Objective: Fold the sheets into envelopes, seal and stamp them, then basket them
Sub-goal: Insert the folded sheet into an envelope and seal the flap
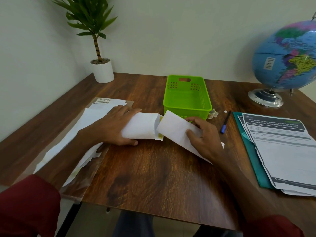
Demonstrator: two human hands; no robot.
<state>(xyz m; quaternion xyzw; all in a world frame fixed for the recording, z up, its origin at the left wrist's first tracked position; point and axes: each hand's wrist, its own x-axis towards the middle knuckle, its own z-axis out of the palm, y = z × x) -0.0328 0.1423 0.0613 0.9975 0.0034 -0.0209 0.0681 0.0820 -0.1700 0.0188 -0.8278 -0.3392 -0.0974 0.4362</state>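
A white envelope (142,125) lies on the wooden table with its open mouth to the right, yellow glue strip showing. My left hand (112,126) rests flat on its left end, thumb along the near edge. A folded white sheet (172,129) points with its far end at the envelope's mouth. My right hand (203,135) grips this sheet, thumb on top and fingers curled over its far edge. The green basket (187,98) stands just behind, nothing inside it.
A pile of white envelopes in a clear bag (89,117) lies at the left. A tape roll (212,114) sits by the basket, a blue pen (224,123) right of it. Printed papers on a teal folder (280,147), a globe (287,60) and a potted plant (101,69) stand around.
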